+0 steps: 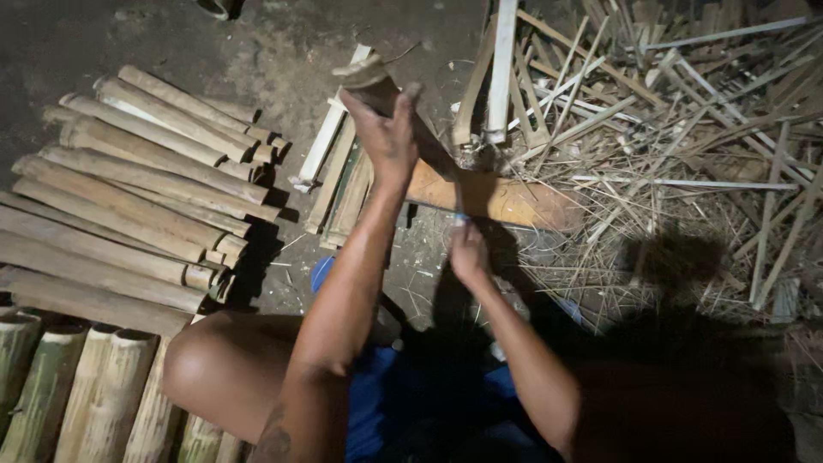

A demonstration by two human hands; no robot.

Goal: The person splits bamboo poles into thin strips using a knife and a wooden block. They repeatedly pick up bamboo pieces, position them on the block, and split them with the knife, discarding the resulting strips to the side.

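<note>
My left hand (387, 129) is raised and gripped around a short bamboo piece (367, 75), which slants down toward an orange-brown wooden block (506, 201) on the ground. My right hand (467, 253) sits lower, just in front of the block, closed on a thin dark tool (459, 210) that points up toward the bamboo piece. What kind of tool it is stays unclear in the dim light. My bare left knee (223, 360) is bent at the lower left.
Long bamboo poles (129, 206) lie stacked at the left, with thicker green-tinged sections (77, 386) at the bottom left. Flat split slats (339, 176) lie beside the block. A tangled heap of thin strips and shavings (677, 146) covers the right side.
</note>
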